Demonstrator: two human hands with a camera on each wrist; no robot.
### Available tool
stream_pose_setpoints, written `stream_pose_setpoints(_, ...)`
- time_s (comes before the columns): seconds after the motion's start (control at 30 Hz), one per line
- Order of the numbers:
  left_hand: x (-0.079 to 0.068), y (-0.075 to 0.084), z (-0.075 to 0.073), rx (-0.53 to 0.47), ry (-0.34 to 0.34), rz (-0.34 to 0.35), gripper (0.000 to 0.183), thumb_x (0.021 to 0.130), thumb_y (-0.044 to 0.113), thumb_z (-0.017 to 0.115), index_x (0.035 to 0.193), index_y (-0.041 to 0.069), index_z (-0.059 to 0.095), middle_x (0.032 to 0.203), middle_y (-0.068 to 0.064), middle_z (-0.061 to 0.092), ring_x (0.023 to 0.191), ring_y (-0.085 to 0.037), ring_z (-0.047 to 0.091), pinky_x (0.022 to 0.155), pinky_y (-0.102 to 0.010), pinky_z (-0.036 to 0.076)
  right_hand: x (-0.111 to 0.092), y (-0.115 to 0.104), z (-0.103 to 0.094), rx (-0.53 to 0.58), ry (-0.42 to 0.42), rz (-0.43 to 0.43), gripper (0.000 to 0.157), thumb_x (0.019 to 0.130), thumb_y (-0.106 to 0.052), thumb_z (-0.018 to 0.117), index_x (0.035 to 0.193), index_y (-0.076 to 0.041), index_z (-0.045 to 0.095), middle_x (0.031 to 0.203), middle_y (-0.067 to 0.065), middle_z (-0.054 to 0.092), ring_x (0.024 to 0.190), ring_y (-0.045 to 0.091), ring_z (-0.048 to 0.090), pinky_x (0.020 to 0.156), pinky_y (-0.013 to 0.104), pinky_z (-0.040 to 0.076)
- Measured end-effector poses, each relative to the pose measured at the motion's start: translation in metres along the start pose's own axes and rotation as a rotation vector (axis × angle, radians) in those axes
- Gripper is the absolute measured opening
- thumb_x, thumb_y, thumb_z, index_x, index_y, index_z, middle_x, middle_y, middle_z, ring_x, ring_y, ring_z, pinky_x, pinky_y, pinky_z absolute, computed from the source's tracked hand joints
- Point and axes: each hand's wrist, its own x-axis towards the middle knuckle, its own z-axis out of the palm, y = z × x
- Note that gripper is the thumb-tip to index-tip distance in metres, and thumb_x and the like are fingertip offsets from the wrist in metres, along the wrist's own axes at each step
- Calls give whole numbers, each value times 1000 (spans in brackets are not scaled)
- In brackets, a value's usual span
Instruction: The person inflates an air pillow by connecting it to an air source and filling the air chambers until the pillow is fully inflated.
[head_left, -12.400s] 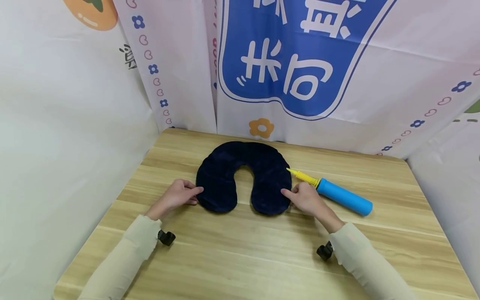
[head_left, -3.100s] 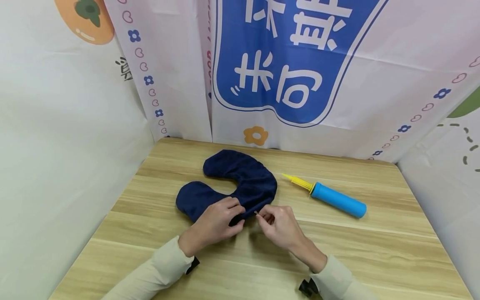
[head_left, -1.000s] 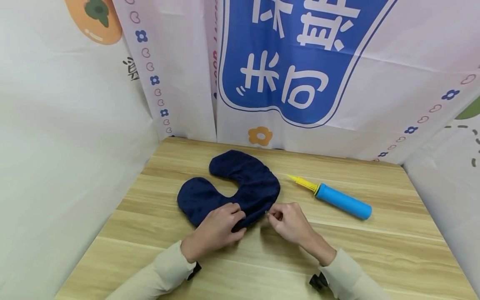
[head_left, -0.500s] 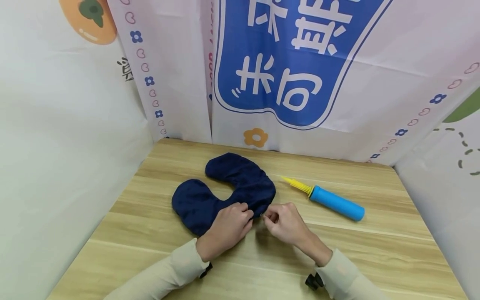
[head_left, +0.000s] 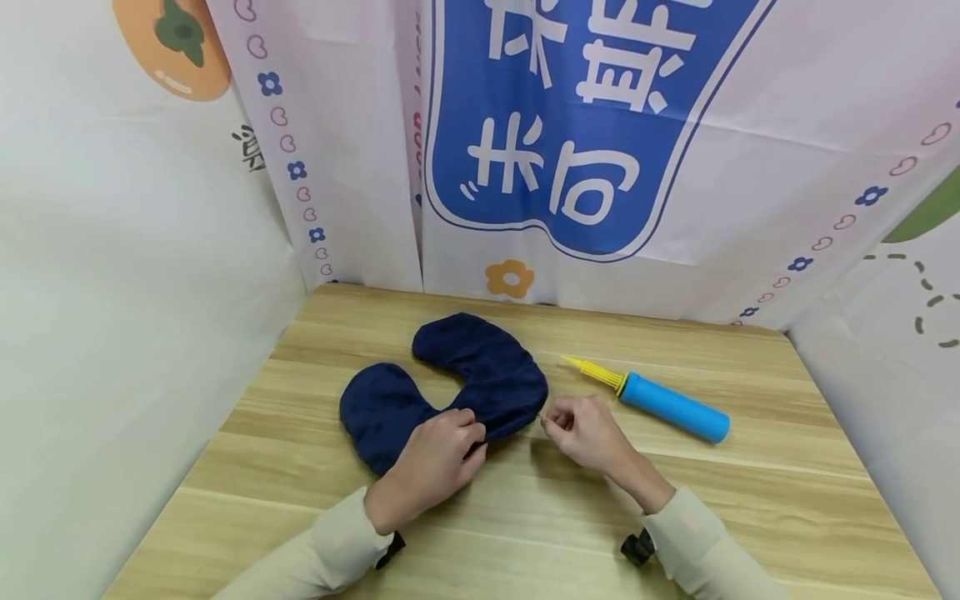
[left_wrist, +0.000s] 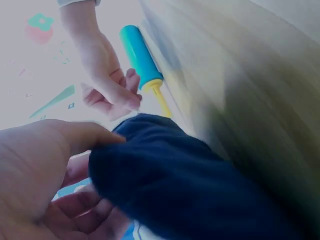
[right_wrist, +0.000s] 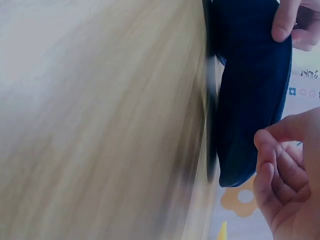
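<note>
Remotely, I'm watching the left hand [head_left: 437, 457] gripping the navy pillow [head_left: 498, 379]. The right hand [head_left: 588, 433] is pinching its tiny tab [head_left: 539, 417].

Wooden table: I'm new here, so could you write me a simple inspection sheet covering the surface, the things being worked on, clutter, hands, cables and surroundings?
Surface: wooden table with a striped grain.
Things in work: U-shaped dark blue neck pillow, its open end toward the person's left.
Clutter: blue and yellow pump lying right of the pillow, touched by neither hand.
Hands: left hand grips the pillow's outer edge; right hand pinches a tiny piece there, perhaps a zip pull, too small to be sure.
Cables: nothing seen.
Surroundings: pale printed sheets around the table, the back one with a large blue panel bearing white characters.
</note>
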Motion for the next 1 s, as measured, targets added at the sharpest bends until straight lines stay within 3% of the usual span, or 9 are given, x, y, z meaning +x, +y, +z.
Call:
stream_pose_setpoints(0.2, 15, 10, 6, 37, -128, -74, 29, 85, 36, 87, 97, 12, 76, 84, 1, 59, 69, -14, 57, 58, -27, 52, -1, -1, -5, 19, 13, -73, 23, 91, -8, 77, 73, -20, 70, 65, -12, 68, 56, -7, 56, 53, 18, 52)
stream_pose_setpoints(0.43, 36, 32, 24, 170, -95, -79, 26, 84, 34, 87, 84, 13, 72, 78, -2, 59, 63, -16, 55, 52, -27, 48, 1, -8, -8, 36, -11, -73, 23, 93, -9, 75, 73, -19, 68, 66, -10, 68, 57, -6, 56, 54, 19, 52)
stream_pose_setpoints(0.67, 36, 36, 27, 234, -69, -69, 17, 91, 15, 77, 75, 14, 71, 73, -1, 61, 57, -15, 54, 49, -29, 51, 1, -5, -9, -15, -11, -97, 25, 91, -7, 75, 70, -19, 67, 62, -11, 64, 54, -7, 52, 52, 17, 49)
stream_pose_setpoints(1.0, 25, 31, 15, 158, -86, -52, 12, 92, 13, 76, 80, 14, 76, 74, -1, 61, 64, -17, 61, 51, -28, 51, 5, 11, -8, -93, -37, -40, 21, 92, -9, 76, 73, -17, 72, 63, -13, 65, 54, -7, 51, 52, 17, 47)
